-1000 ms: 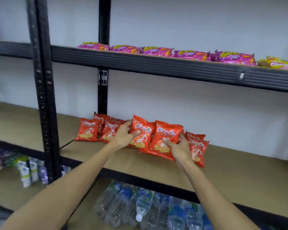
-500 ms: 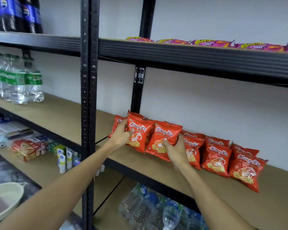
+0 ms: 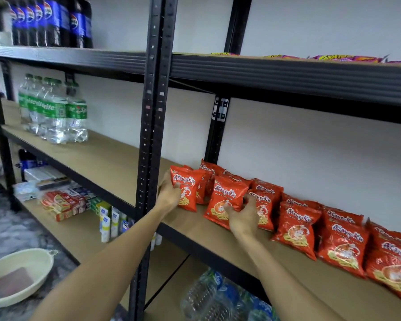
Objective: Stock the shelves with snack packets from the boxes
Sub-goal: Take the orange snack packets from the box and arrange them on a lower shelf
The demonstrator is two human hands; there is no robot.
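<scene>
Left hand pinches the end packet by its side edge, and right hand wraps thumb and fingers round the second packet, both standing at the left end of the red row on the middle shelf board, close to the wall. Risk as I see it: these puffy bags only lean on each other, so a sloppy release could tip 1 forward off the edge or domino the row. Around: black rack post, soda bottles left, water bottles below, basin on the floor.

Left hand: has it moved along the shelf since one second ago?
Yes. The left hand went leftward: it was right of the rear upright post, now it lies left of it.
</scene>
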